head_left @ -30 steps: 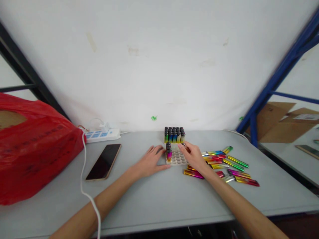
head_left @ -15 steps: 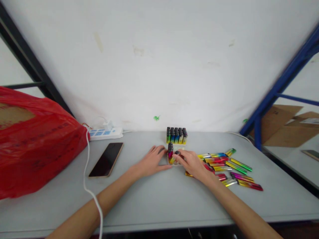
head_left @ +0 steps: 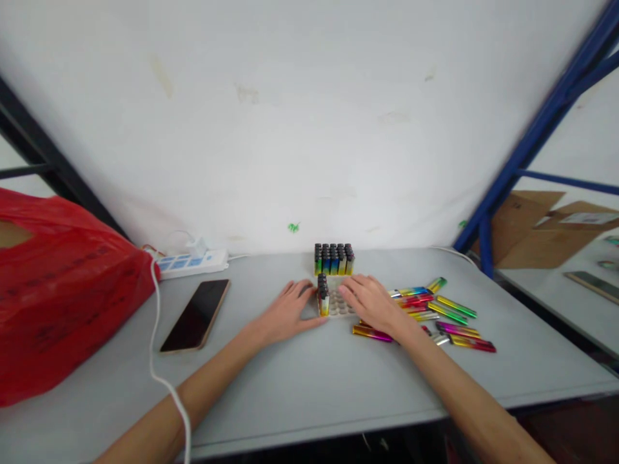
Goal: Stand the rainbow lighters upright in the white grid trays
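- Pale tray (head_left: pixel 344 310) with round holes, lying on the grey table (head_left: pixel 300 386), a little right of the middle and nearer the back edge than the front; many holes are bare
- Row of lighters (head_left: pixel 324 304) standing upright along the tray's left edge, black tops up; the front one is yellow and silvery, at the front left corner
- Left hand (head_left: pixel 287 314) open at the tray's left edge, thumb spread from the fingers; the thumb tip lies by the front left corner, the fingertips beside the row
- Right hand (head_left: pixel 374 301) over the tray's right part, fingers bent; whether it grips anything I cannot tell, as the hand hides it
- Block of lighters (head_left: pixel 333 260) upright in close rows, just behind the tray, near the table's back edge
- Loose lighters (head_left: pixel 452 314) lying flat in a scatter right of the tray; red, yellow, green, purple and silver; some lie partly behind the right hand and forearm
- Phone (head_left: pixel 197 316), dark screen up, on the table's left half; behind it, near the back edge, a white power strip (head_left: pixel 213 261)
- Red bag (head_left: pixel 72 309) at the table's left end; white cable (head_left: pixel 153 348) between bag and phone
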A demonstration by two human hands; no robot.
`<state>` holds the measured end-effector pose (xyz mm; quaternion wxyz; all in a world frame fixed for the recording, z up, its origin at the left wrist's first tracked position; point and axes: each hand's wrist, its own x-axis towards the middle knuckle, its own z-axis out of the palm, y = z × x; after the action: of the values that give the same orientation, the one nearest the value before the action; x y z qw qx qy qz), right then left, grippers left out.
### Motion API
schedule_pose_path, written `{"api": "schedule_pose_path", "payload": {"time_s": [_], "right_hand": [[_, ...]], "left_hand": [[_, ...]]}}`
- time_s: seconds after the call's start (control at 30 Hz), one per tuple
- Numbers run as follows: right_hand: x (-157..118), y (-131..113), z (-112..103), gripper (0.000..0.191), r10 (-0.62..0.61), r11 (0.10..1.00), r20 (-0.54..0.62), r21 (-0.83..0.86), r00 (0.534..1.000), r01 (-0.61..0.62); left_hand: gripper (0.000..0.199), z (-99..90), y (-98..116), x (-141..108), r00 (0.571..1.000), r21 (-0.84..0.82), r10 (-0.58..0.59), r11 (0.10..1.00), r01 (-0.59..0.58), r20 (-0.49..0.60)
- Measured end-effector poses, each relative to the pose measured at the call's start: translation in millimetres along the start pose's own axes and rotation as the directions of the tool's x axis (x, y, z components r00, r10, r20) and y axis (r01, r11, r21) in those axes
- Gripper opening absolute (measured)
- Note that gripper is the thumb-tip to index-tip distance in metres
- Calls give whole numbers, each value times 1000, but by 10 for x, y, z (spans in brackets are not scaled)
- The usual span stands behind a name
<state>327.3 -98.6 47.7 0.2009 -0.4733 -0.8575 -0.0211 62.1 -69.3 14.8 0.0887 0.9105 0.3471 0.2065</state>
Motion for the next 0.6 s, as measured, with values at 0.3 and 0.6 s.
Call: {"api": "schedule_pose_path", "payload": {"time_s": [0.3, 0.6], "right_hand": [[-347, 977, -230, 33, 145, 984, 112, 92, 983, -155], [-302, 986, -175, 17, 198, 949, 249, 193, 948, -249]], "left_hand": [[66, 38, 92, 38, 995, 72, -104, 992, 103, 8], [60, 9, 39, 43, 997, -21, -78, 997, 78, -16]]}}
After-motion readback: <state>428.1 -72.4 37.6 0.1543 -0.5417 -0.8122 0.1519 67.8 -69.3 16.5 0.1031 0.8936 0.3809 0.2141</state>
